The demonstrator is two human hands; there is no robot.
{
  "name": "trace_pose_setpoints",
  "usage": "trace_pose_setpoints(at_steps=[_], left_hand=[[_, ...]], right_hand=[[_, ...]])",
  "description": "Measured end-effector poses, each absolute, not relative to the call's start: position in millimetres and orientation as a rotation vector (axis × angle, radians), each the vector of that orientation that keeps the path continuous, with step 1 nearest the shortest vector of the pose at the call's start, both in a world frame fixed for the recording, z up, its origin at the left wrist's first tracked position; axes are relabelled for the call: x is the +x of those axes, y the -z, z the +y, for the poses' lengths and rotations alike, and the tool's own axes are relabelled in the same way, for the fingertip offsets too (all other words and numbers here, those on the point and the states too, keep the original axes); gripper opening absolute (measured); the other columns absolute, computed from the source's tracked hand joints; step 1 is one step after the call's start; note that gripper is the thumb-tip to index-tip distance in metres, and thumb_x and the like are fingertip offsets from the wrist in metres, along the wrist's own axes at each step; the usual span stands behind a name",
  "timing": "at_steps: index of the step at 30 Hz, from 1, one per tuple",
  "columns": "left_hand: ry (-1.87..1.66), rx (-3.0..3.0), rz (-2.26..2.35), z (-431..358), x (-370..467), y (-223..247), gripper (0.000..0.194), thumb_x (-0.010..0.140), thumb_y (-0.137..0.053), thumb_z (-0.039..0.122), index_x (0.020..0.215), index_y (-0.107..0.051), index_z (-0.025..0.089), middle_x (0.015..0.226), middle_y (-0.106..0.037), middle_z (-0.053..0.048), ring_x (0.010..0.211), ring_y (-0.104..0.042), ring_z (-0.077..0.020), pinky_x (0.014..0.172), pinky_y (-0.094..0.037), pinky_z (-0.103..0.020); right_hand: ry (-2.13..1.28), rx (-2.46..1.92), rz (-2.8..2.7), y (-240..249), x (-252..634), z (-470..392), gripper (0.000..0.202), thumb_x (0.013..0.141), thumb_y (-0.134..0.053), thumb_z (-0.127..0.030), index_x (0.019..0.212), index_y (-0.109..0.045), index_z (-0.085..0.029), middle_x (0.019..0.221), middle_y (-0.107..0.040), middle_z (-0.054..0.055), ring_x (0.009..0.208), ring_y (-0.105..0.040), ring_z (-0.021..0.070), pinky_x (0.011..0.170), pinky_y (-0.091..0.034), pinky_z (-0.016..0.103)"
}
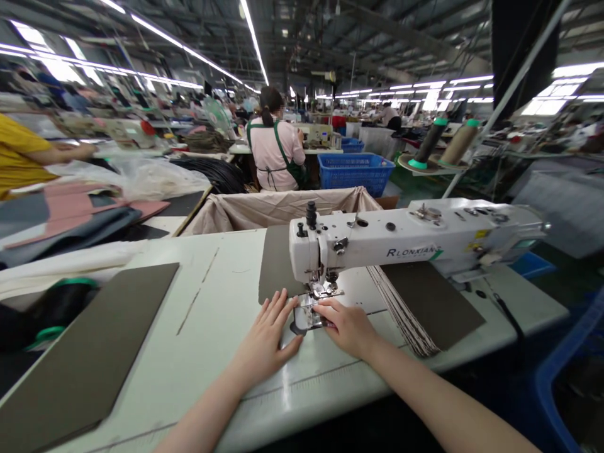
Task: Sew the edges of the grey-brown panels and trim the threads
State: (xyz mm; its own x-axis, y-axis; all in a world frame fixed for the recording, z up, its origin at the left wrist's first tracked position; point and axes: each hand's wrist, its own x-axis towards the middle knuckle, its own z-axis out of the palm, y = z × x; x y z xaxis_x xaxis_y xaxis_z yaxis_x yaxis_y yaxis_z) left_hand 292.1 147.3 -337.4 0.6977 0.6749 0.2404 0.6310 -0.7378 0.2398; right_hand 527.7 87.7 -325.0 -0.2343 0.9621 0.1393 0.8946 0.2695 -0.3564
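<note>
In the head view, a white sewing machine (358, 242) stands on the pale green bench (202, 371), its needle end near the middle. The left hand (264, 343) lies open and palm down, fingers spread, with its fingertips at the near edge of a grey-brown panel (275, 267). That panel lies flat on the bench, left of the needle and running to the far side. The right hand (352, 327) is right of the needle, fingers bent over the metal plate (303, 316) just on the near side of the presser foot (323, 289). Whether it pinches anything there is hard to make out, so I cannot tell if it is closed.

The step in hand looks like close handwork at the needle, the left hand steadying. Any move from this pose calls for light, level pressure, the panel kept flat and fingertips clear of the needle.

A fanned stack of similar panels (434, 302) lies to the right, partly behind the machine arm; a larger flat panel (89, 352) lies at the near left. Beyond the bench's far edge is a cloth-lined bin (255, 211).
</note>
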Motion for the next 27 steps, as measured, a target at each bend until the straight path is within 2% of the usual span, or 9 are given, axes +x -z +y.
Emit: trace_pose_setpoints(at_steps=[3,5,7,9,13,15,17,21,27], left_hand=[[-0.509,2.789,1.178,149,293,332,0.067,0.091,-0.050,0.050,0.149,-0.029,0.023,0.146,-0.047,-0.011,0.135,-0.042,-0.0294,0.114,-0.028,-0.049],[-0.533,2.768,1.347,151,293,325,0.058,0.094,-0.044,0.051,0.143,-0.038,0.020,0.119,-0.067,-0.012,0.116,-0.059,-0.0295,0.105,-0.037,-0.049],[-0.544,2.731,1.500,149,289,320,0.052,0.097,-0.037,0.049,0.137,-0.044,0.016,0.100,-0.070,-0.013,0.101,-0.065,-0.0317,0.093,-0.044,-0.051],[-0.526,2.720,1.568,142,279,321,0.051,0.097,-0.035,0.046,0.136,-0.046,0.014,0.106,-0.068,-0.017,0.102,-0.063,-0.0351,0.087,-0.046,-0.052],[-0.419,2.765,1.589,105,236,340,0.051,0.095,-0.039,0.036,0.143,-0.041,0.019,0.140,-0.050,-0.019,0.126,-0.049,-0.0363,0.099,-0.040,-0.054],[-0.351,2.766,1.632,80,210,351,0.057,0.094,-0.039,0.031,0.149,-0.030,0.024,0.147,-0.044,-0.017,0.134,-0.042,-0.0369,0.102,-0.037,-0.059],[-0.301,2.739,1.633,56,193,357,0.064,0.093,-0.038,0.027,0.153,-0.016,0.031,0.151,-0.040,-0.013,0.139,-0.035,-0.0373,0.101,-0.034,-0.066],[-0.247,2.761,1.306,32,204,354,0.068,0.092,-0.039,0.024,0.153,-0.011,0.037,0.157,-0.030,-0.004,0.144,-0.025,-0.0304,0.112,-0.025,-0.063],[-0.215,2.843,1.064,46,255,345,0.060,0.093,-0.039,0.023,0.151,-0.023,0.029,0.159,-0.027,-0.002,0.146,-0.021,-0.0259,0.118,-0.016,-0.056]], right_hand=[[-0.276,-1.707,-2.229,322,526,87,0.049,0.087,-0.054,-0.018,0.135,-0.050,-0.030,0.138,-0.054,-0.001,0.114,-0.059,0.0192,0.091,-0.048,0.031],[-0.279,-1.728,-2.231,318,526,88,0.048,0.088,-0.053,-0.018,0.134,-0.051,-0.031,0.137,-0.055,-0.001,0.113,-0.059,0.0193,0.090,-0.048,0.031],[-0.291,-1.735,-2.233,313,526,87,0.046,0.088,-0.053,-0.018,0.132,-0.053,-0.030,0.135,-0.056,-0.001,0.110,-0.060,0.0199,0.088,-0.048,0.031],[-0.307,-1.727,-2.236,305,528,78,0.041,0.089,-0.054,-0.020,0.128,-0.056,-0.030,0.131,-0.059,0.000,0.105,-0.063,0.0205,0.084,-0.048,0.030],[-0.460,-1.669,-2.132,289,539,29,0.025,0.090,-0.054,-0.024,0.113,-0.063,-0.027,0.107,-0.067,0.000,0.090,-0.064,0.0184,0.078,-0.045,0.027],[-0.634,-1.662,-2.014,287,544,-7,0.014,0.094,-0.051,-0.029,0.096,-0.064,-0.024,0.086,-0.067,-0.002,0.078,-0.063,0.0162,0.070,-0.043,0.024],[-0.769,-1.744,-1.868,292,545,-44,0.024,0.096,-0.048,-0.038,0.081,-0.059,-0.023,0.069,-0.061,-0.003,0.064,-0.058,0.0142,0.061,-0.039,0.024],[-0.933,-1.885,-1.614,317,537,-95,0.024,0.097,-0.045,-0.042,0.085,-0.054,-0.024,0.070,-0.060,-0.004,0.063,-0.056,0.0147,0.061,-0.038,0.025],[-1.094,-1.905,-1.351,354,532,-108,0.023,0.097,-0.046,-0.041,0.085,-0.050,-0.023,0.074,-0.057,-0.003,0.067,-0.055,0.0149,0.062,-0.038,0.025]])
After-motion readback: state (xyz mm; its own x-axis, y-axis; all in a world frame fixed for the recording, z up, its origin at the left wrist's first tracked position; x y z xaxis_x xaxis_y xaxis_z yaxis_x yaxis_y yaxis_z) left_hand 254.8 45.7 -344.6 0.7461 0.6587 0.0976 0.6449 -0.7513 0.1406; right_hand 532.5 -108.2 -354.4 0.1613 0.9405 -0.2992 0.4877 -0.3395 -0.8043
